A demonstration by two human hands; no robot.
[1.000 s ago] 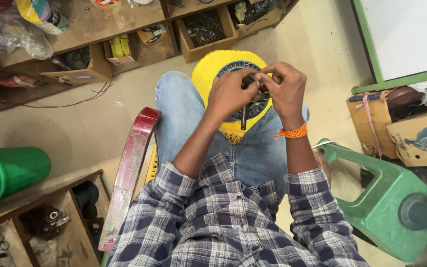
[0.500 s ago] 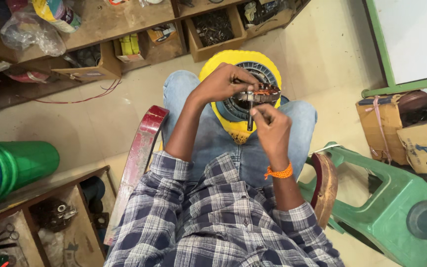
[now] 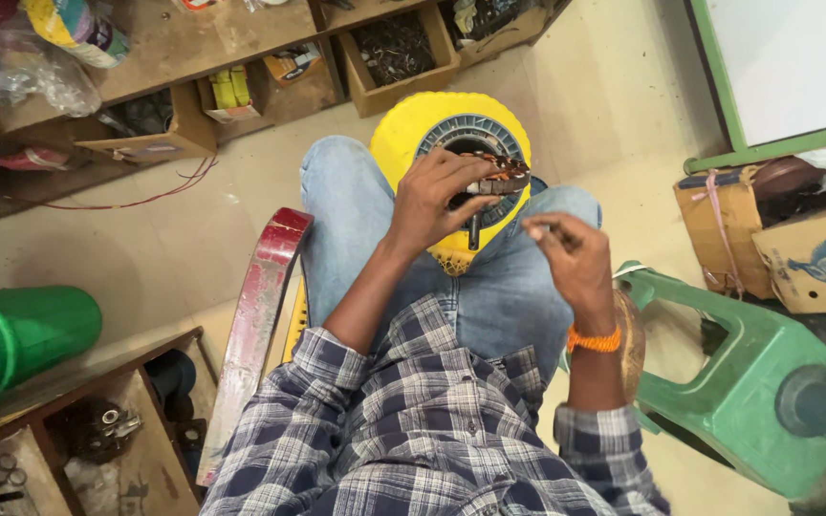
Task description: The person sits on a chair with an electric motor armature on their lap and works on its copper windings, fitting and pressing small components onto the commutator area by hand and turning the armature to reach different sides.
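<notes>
A round motor part (image 3: 451,129) sits on the person's lap. The left hand (image 3: 442,196) rests on it. The right hand (image 3: 571,253) is just to its right. Shelves (image 3: 193,38) stand ahead, a stool (image 3: 748,382) at right, and pipes (image 3: 21,330) at left.

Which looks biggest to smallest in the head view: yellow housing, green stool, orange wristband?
1. Green stool, though it is nearer the camera, so unsure.
2. Yellow housing.
3. Orange wristband on the right hand, clearly smallest.
</notes>
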